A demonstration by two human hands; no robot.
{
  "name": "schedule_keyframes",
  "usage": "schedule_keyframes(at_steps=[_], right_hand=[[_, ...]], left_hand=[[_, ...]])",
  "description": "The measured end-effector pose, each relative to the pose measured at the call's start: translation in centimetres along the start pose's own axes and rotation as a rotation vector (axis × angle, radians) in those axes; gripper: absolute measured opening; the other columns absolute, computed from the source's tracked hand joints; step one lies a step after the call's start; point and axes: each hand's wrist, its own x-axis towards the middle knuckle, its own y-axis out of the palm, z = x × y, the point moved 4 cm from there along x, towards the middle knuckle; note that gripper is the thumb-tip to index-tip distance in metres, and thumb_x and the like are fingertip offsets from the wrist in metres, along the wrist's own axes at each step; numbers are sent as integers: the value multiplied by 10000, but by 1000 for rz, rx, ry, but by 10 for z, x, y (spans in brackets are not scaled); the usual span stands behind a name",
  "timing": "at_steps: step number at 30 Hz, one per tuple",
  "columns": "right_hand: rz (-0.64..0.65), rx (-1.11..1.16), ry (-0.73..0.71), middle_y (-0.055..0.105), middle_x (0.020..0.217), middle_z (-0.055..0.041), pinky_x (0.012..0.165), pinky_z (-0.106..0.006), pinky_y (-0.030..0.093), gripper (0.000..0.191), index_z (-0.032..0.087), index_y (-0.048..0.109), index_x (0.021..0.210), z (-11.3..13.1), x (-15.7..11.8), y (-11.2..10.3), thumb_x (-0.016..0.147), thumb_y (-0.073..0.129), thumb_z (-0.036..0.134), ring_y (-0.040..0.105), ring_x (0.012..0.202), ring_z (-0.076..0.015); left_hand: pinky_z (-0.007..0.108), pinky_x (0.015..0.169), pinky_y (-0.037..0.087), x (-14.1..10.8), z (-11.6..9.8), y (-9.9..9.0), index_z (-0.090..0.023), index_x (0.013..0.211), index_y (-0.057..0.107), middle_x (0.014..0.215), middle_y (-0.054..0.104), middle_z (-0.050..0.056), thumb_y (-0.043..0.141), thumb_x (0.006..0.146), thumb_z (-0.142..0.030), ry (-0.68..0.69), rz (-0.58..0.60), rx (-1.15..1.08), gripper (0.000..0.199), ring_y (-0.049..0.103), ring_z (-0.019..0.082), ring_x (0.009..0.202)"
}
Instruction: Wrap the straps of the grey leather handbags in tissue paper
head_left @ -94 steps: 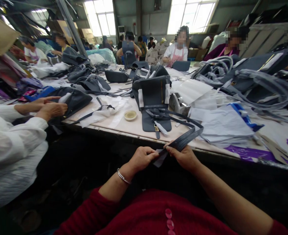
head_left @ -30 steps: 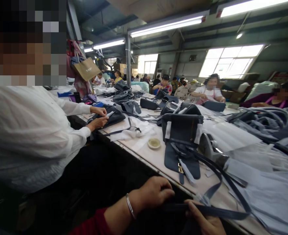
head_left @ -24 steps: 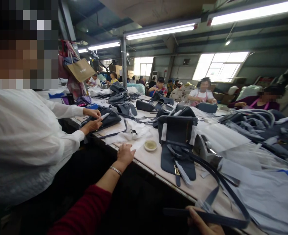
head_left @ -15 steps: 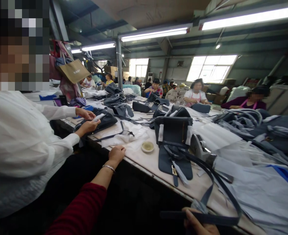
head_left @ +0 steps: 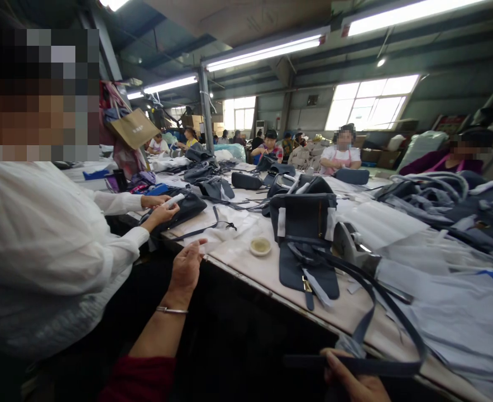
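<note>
My left hand (head_left: 185, 271), with a bangle at the wrist, is raised at the table's near edge. Its fingertips are drawn together in a pinch; anything between them is too small to make out. At the lower right, my right hand (head_left: 350, 377) grips a dark strap (head_left: 392, 365) by its end part, just off the edge. The strap loops back to a dark navy handbag (head_left: 302, 218), which stands with its flap (head_left: 290, 268) hanging forward over the table. A gold buckle (head_left: 307, 283) and white wrapping show on the flap. Left of the bag is a small round dish (head_left: 260, 246).
A co-worker in a white top (head_left: 62, 234) works close on my left, holding a small white object (head_left: 175, 200). A metal tape dispenser (head_left: 350, 245) stands right of the bag, beside white sheets (head_left: 451, 312). More dark bags (head_left: 246, 180) and seated people are farther back.
My left hand has lifted off the table edge and drawn back toward me, its fingertips now pointing up and forward. My right hand keeps its grip on the strap. The view has shifted slightly.
</note>
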Motion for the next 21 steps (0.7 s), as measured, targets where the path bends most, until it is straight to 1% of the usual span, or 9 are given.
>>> schedule_keyframes(at_steps=[3, 5, 8, 11, 13, 15, 16, 18, 21], right_hand=[[-8, 4, -19, 676, 635, -47, 689, -315, 510, 525, 187, 768, 863, 10, -5, 5, 722, 657, 681, 637, 682, -239], [-20, 17, -23, 672, 630, -47, 686, -317, 512, 514, 187, 768, 847, 19, -10, 9, 715, 667, 673, 635, 678, -241], [-20, 28, -31, 667, 634, -46, 674, -315, 512, 492, 187, 764, 831, 32, -17, 13, 722, 670, 658, 629, 674, -238], [-28, 35, -39, 668, 650, -45, 668, -313, 510, 470, 191, 763, 846, 35, -21, 12, 735, 672, 639, 623, 674, -232], [-39, 41, -41, 667, 658, -42, 666, -311, 508, 456, 195, 763, 869, 32, -23, 7, 743, 675, 624, 620, 679, -230], [-49, 49, -48, 664, 661, -40, 668, -313, 506, 441, 197, 762, 879, 28, -24, 0, 751, 678, 610, 616, 680, -229], [-56, 54, -50, 662, 662, -40, 663, -314, 503, 436, 197, 760, 882, 26, -24, -3, 754, 679, 606, 614, 679, -229], [-70, 63, -52, 666, 676, -42, 653, -319, 498, 431, 197, 756, 898, 24, -24, -9, 758, 682, 598, 609, 679, -229], [-80, 69, -66, 671, 694, -44, 656, -324, 486, 409, 195, 748, 913, 29, -24, -14, 777, 682, 575, 606, 691, -226]], left_hand=[[392, 900, 497, -27, -37, 0, -154, 816, 689, 778, 661, 51, 654, 820, -553, -23, 111, -449, 401, 652, 244, 929], [404, 911, 502, -51, -61, 9, -167, 656, 621, 655, 593, -2, 716, 792, -516, -33, 230, -643, 386, 652, 197, 816], [316, 696, 518, -97, -78, 38, -158, 574, 576, 552, 538, -18, 740, 762, -534, -122, 497, -652, 451, 561, 129, 568], [260, 543, 438, -158, -62, 70, -131, 582, 636, 576, 599, 33, 804, 679, -540, -382, 817, -533, 453, 559, 138, 534], [251, 551, 435, -204, -42, 83, -121, 633, 682, 623, 644, 47, 884, 579, -473, -617, 1022, -443, 409, 580, 141, 557], [236, 599, 446, -246, -22, 86, -129, 713, 719, 698, 680, 41, 915, 536, -410, -801, 1179, -347, 386, 593, 127, 608], [224, 619, 444, -262, -13, 86, -136, 742, 726, 728, 687, 35, 911, 545, -399, -864, 1223, -314, 377, 592, 113, 627], [204, 633, 438, -282, -1, 84, -139, 766, 718, 764, 691, 28, 907, 559, -365, -933, 1227, -284, 360, 589, 91, 643], [221, 572, 459, -281, 6, 85, -135, 767, 656, 701, 673, 28, 908, 548, -312, -976, 1082, -318, 377, 590, 105, 570]])
